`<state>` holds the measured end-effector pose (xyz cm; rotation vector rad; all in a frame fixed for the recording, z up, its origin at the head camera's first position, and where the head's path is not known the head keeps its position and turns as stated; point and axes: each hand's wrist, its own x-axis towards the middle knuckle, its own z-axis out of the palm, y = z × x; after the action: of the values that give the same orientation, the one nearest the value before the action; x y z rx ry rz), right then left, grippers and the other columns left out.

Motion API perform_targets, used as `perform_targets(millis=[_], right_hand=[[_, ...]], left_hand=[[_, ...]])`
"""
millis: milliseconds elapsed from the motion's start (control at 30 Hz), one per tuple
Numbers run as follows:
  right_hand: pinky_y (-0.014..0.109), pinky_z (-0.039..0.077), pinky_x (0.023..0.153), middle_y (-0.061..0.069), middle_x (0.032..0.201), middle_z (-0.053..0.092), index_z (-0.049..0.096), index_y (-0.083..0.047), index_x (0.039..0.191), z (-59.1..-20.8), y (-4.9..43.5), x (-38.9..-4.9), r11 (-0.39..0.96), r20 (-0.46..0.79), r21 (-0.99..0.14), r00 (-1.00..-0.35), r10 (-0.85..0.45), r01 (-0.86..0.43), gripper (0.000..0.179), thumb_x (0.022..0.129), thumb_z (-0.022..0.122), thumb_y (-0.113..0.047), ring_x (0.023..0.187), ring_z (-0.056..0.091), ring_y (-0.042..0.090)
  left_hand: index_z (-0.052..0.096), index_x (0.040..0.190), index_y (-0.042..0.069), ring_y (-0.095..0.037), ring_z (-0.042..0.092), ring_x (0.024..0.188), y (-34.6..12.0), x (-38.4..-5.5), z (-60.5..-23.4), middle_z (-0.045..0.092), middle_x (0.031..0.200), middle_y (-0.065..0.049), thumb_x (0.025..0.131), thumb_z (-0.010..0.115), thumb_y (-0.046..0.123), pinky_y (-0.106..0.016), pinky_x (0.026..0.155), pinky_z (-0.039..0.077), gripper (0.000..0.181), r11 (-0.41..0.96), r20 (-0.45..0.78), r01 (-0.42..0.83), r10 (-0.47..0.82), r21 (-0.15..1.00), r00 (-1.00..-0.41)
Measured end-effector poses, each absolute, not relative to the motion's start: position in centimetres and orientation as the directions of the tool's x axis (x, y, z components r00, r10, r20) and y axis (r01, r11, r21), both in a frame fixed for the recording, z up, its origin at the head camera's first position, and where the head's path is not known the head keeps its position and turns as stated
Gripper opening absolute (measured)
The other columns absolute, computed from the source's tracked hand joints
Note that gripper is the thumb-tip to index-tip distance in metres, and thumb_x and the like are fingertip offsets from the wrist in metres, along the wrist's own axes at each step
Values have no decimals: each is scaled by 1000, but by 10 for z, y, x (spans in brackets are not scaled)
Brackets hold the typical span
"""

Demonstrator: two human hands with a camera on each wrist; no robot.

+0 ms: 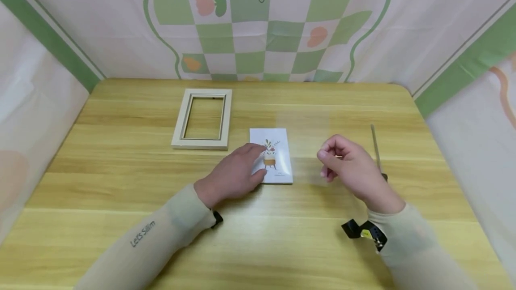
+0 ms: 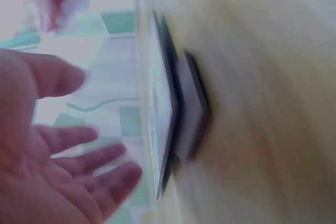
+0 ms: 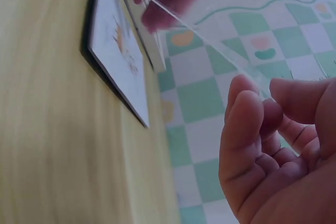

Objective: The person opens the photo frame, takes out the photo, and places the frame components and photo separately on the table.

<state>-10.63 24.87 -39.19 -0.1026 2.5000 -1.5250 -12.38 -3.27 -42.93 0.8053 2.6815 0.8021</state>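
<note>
My right hand (image 1: 348, 162) pinches a clear, thin sheet (image 3: 212, 40) by its edge between thumb and fingertips. In the right wrist view the sheet shows edge-on, tilted above the table; in the head view it is nearly invisible. My left hand (image 1: 235, 171), fingers loosely spread, hovers over the left part of a white picture card (image 1: 284, 164) printed with a potted plant. From the left wrist view, the card lies flat on top of a dark backing (image 2: 191, 108), and the left fingers hold nothing.
A cream picture frame (image 1: 179, 122) with an open middle lies at the back left of the wooden table (image 1: 282, 245). Right of the right hand is a thin metal rod (image 1: 376, 144) with a dark end, partly hidden by that hand. A patterned curtain hangs behind.
</note>
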Motion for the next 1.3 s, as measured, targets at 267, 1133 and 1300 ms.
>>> perform_targets(millis=[267, 1133, 1300], right_hand=[[42, 57, 60, 26, 97, 57, 57, -4, 102, -396, 236, -105, 437, -133, -899, -975, -175, 44, 22, 101, 62, -26, 71, 66, 32], [43, 57, 58, 22, 93, 66, 52, -2, 125, -405, 207, -96, 397, -239, -913, -915, -324, 98, 27, 101, 59, -10, 69, 66, 34], [41, 57, 60, 20, 92, 66, 58, 2, 122, -405, 207, -94, 397, -219, -915, -916, -336, 74, 24, 100, 59, -8, 70, 66, 34]], left_hand=[[43, 151, 17, -21, 70, 86, -36, -117, -418, 69, 114, -5, 101, 61, 27, -40, 75, 57, 54, 294, -123, 40, 514, 955, -849], [55, 128, 2, -33, 67, 73, -64, -105, -422, 62, 99, -22, 97, 64, 2, -43, 65, 58, 32, 64, -224, -217, 391, 974, -893], [55, 127, 1, -31, 66, 69, -74, -102, -428, 61, 101, -29, 97, 64, 1, -42, 63, 58, 32, 71, -233, -222, 372, 972, -898]])
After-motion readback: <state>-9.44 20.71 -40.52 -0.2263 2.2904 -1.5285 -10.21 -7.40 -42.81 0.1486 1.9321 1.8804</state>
